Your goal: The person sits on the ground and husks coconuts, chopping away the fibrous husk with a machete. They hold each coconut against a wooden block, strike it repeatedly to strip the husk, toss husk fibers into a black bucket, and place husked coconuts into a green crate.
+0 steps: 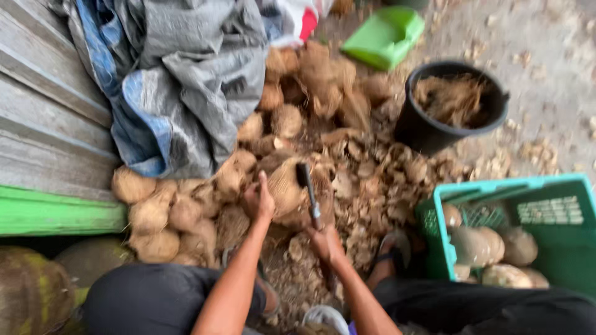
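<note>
Dirt ground (552, 93) with coconut pile (186, 214), husk scraps (372, 180), black bucket (428, 130), green crate (559, 248).
</note>
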### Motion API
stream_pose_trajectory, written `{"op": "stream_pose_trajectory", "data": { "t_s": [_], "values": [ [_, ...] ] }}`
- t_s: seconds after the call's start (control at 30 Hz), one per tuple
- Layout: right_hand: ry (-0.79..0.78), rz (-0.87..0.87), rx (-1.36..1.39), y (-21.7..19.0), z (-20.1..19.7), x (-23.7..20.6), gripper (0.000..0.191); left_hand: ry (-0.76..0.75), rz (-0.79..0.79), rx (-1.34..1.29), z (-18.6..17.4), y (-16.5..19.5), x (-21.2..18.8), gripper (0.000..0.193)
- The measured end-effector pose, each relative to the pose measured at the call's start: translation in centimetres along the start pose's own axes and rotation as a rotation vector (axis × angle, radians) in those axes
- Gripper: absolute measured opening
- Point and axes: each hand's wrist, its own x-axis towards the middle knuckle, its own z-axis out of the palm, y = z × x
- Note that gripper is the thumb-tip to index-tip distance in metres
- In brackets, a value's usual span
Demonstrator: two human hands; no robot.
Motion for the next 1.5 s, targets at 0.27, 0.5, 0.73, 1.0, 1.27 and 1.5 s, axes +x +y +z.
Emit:
{"op": "stream_pose_trajectory", "data": {
  "t_s": [0.27, 0.5, 0.73, 1.0, 1.27, 1.5],
  "values": [
    [0.108, -0.411, 0.041, -3.7, -4.1, -1.2, 0.026, -0.245, -0.366, -0.151, -0.9, 2.5, 0.5, 0.074],
    [0.295, -0.57, 0.198, -11.8, -9.6, -7.7, 0.018, -0.043, 0.257, 0.125, 1.8, 2.3, 1.2, 0.066],
    [0.171, -0.39, 0.085, -7.8, -3.6, -6.4, 0.017, -0.003, 0.403, 0.285, 2.4, 1.4, 0.4, 0.049],
    [0.261, -0.545, 0.251, -7.8, -7.4, -5.0, 0.039, 0.175, 0.534, 0.24, 2.1, 2.0, -0.8, 0.042],
    [0.164, -0.24, -0.107, -3.8, -3.9, -3.1, 0.042, 0.085, 0.503, 0.266, 3.6, 1.0, -1.6, 0.038],
    [0.295, -0.577, 0.265, -7.6, -7.0, -3.2, 0.042, 0.27, 0.794, 0.132, 3.2, -0.1, -2.3, 0.041]
  ]
}}
